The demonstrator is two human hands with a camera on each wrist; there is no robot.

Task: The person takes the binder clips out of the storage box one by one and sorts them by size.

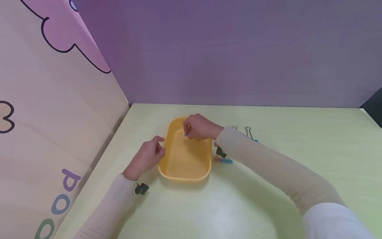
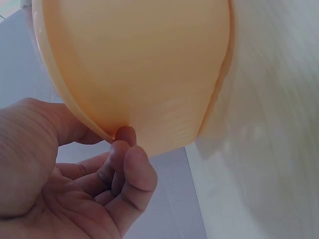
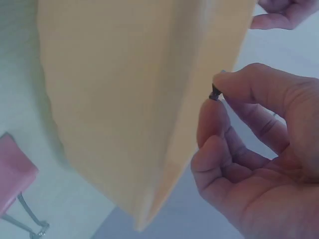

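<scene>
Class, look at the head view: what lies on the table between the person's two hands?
The orange tray lies between them in the head view. The left hand touches its left rim; the right hand pinches a small clip above its far end.

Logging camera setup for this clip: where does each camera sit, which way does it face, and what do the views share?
Head: worn on the head, looks forward and down at the table; shows both sleeved arms, left hand, right hand.
Left wrist: beside the tray, looks along the palm at its outer wall; the left hand's fingers touch the rim.
Right wrist: looks past the right hand pinching a small clip by the tray.
Shared: all three show the orange tray.
</scene>
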